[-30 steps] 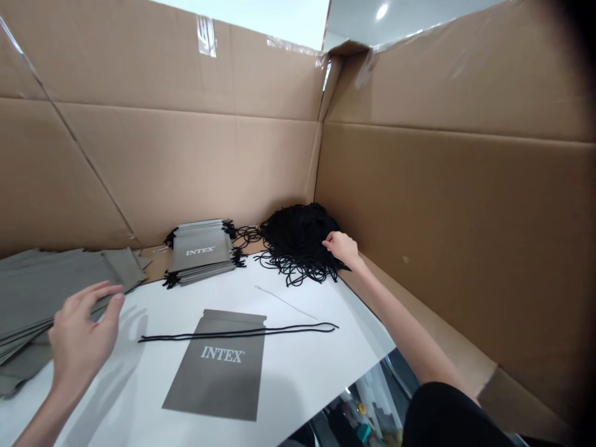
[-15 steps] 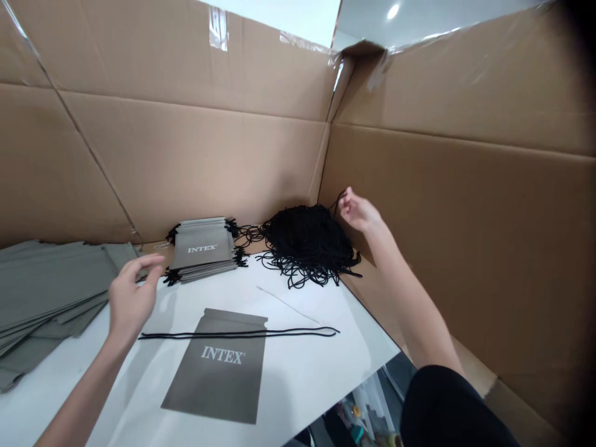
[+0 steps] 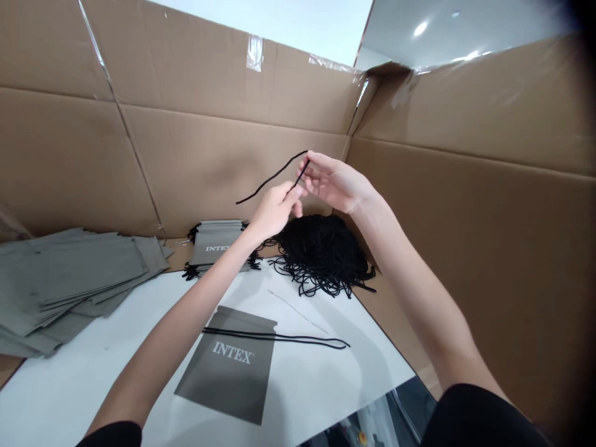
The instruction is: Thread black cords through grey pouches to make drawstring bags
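Observation:
A black cord (image 3: 272,178) is held up above the table between my two hands. My right hand (image 3: 333,180) pinches it at its upper bend, and my left hand (image 3: 278,208) grips it a little lower down; one end trails off to the left. Below them lies a heap of black cords (image 3: 321,248). On the white table a grey INTEX pouch (image 3: 228,379) lies flat, with two strands of black cord (image 3: 307,339) stretched across its upper part. A thin needle-like wire (image 3: 298,311) rests just behind it.
A stack of grey INTEX pouches with black cord ends (image 3: 216,239) stands at the back, partly behind my left arm. Loose grey pouches (image 3: 93,267) spread at the left. Tall cardboard walls (image 3: 223,143) enclose the table (image 3: 326,397) at the back and right.
My right hand has moved left from the right wall with a cord. My left hand has risen and moved right to meet it and now grips the cord too.

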Available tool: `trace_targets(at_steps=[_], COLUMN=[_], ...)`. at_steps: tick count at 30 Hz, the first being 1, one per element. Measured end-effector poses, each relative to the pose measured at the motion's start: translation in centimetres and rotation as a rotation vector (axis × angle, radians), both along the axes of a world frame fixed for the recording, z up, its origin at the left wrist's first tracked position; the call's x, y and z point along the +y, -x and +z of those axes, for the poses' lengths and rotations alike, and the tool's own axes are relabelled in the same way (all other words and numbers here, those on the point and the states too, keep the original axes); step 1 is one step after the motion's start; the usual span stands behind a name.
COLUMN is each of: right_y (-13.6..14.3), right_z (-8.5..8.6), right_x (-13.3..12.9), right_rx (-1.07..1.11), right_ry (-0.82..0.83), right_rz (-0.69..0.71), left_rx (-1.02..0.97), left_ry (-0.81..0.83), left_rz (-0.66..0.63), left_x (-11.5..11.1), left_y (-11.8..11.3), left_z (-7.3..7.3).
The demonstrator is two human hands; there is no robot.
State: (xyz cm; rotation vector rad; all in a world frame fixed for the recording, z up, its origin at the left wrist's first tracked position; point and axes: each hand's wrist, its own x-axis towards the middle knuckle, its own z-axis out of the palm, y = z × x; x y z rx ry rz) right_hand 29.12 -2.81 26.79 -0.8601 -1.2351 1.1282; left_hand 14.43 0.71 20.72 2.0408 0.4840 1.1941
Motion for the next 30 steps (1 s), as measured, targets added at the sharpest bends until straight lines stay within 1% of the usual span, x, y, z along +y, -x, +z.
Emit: trace_targets(at_steps=[2, 4, 6, 8, 11, 14, 16, 18, 20, 22, 24, 26, 28, 30], right_y=[0.1, -0.1, -0.2, -0.2, -0.1, 0.4, 1.1, 1.8, 2.5, 3.0, 3.3, 3.3, 2.8, 2.2], right_z=[-0.8, -1.9, -3.2, -4.8, -8.2, -12.9, -16.3, -19.4, -22.1, -24.2, -25.8, -26.8, -27.4, -27.6], right_x=[-1.1, -2.1, -2.9, -3.6, -4.8, -6.7, -8.5, -10.7, -13.3, -16.1, -18.7, -20.9, -22.4, -23.2], right_rx=[0.099, 0.183, 0.265, 0.334, 0.358, 0.307, 0.289, 0.283, 0.308, 0.305, 0.286, 0.257, 0.244, 0.235], right_ry=[0.071, 0.117, 0.123, 0.126, 0.148, 0.199, 0.242, 0.281, 0.327, 0.435, 0.532, 0.598, 0.634, 0.672], right_rz=[0.031, 0.075, 0.082, 0.029, -0.108, -0.232, -0.307, -0.381, -0.49, -0.527, -0.569, -0.608, -0.639, -0.664], left_rx=[0.024, 0.108, 0.239, 0.421, 0.633, 0.732, 0.778, 0.802, 0.798, 0.79, 0.779, 0.757, 0.729, 0.686], left_ry=[0.035, 0.082, 0.09, 0.104, 0.174, 0.251, 0.309, 0.347, 0.386, 0.45, 0.518, 0.572, 0.608, 0.616], left_rz=[0.001, 0.004, 0.066, 0.083, 0.115, 0.17, 0.191, 0.19, 0.181, 0.186, 0.224, 0.279, 0.351, 0.423], left_x=[-0.8, -1.7, -2.6, -3.6, -4.7, -5.2, -5.3, -5.6, -6.2, -7.2, -8.5, -9.6, -10.4, -10.9], left_y=[2.8, 6.3, 9.9, 13.4, 18.0, 21.3, 22.9, 24.1, 24.8, 25.4, 25.8, 26.1, 26.3, 26.5], left_z=[-0.3, -0.6, -0.7, -0.9, -1.5, -3.2, -4.9, -6.8, -9.0, -11.1, -13.0, -14.8, -16.2, -17.4])
